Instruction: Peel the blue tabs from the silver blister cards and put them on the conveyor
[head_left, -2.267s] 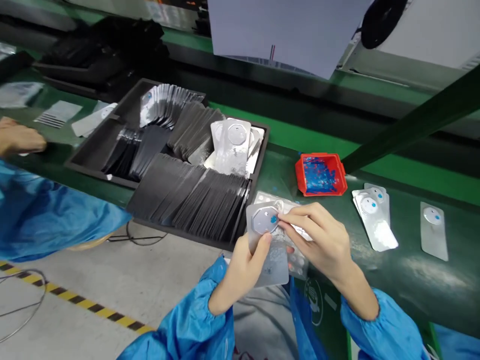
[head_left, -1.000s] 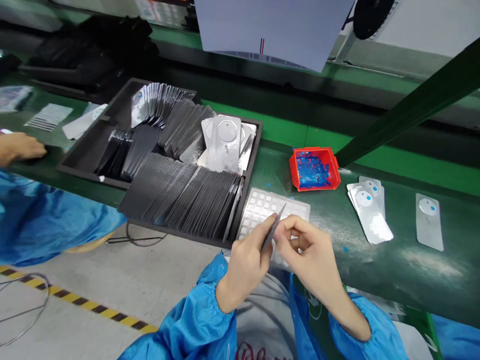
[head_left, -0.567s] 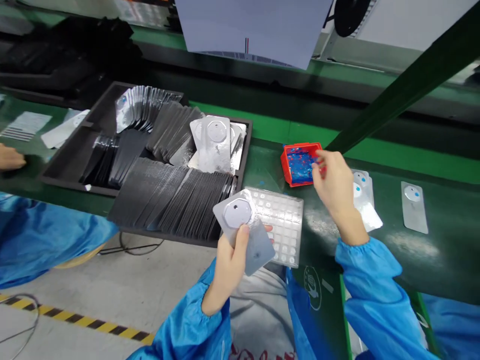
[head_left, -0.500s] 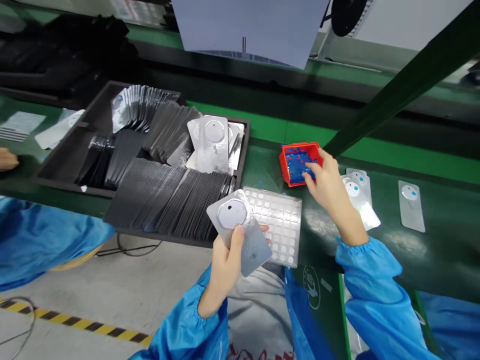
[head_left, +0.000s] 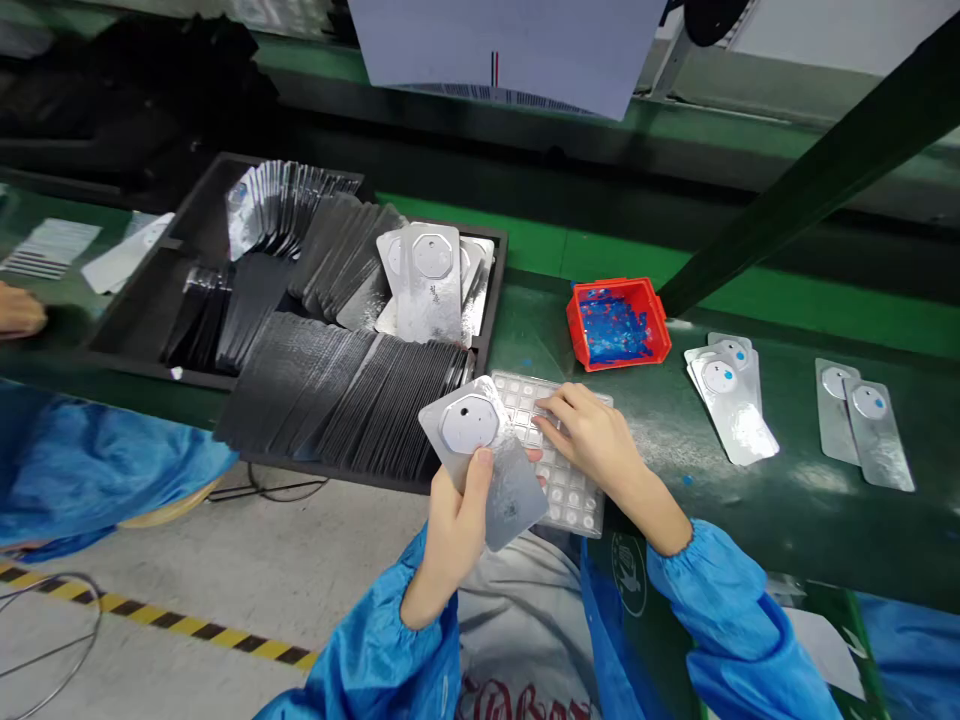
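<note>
My left hand [head_left: 459, 520] holds a thin silver plate [head_left: 517, 500] by its edge, thumb on top. An octagonal white patch [head_left: 470, 425] with a small dark hole marks its upper end. My right hand [head_left: 592, 440] is over a clear plastic tray [head_left: 577, 505] of small square cells, some with whitish round pieces. Thumb and forefinger are drawn together at the tray's upper cells; anything between them is too small to make out. Behind the tray stands a red bin [head_left: 660, 345] with small blue pieces [head_left: 611, 328] inside.
To the left, a black tray [head_left: 491, 290] bears rows of dark plates [head_left: 300, 390] and several silver plates [head_left: 429, 280]. Silver plates with blue dots [head_left: 731, 400] lie at right, near another pair [head_left: 881, 440]. A green post [head_left: 810, 190] slants behind. Another person's hand [head_left: 19, 312] shows at far left.
My right hand has left the red bin and come down left to the clear tray. My left hand keeps the plate almost in place. Another silver plate now shows at far right.
</note>
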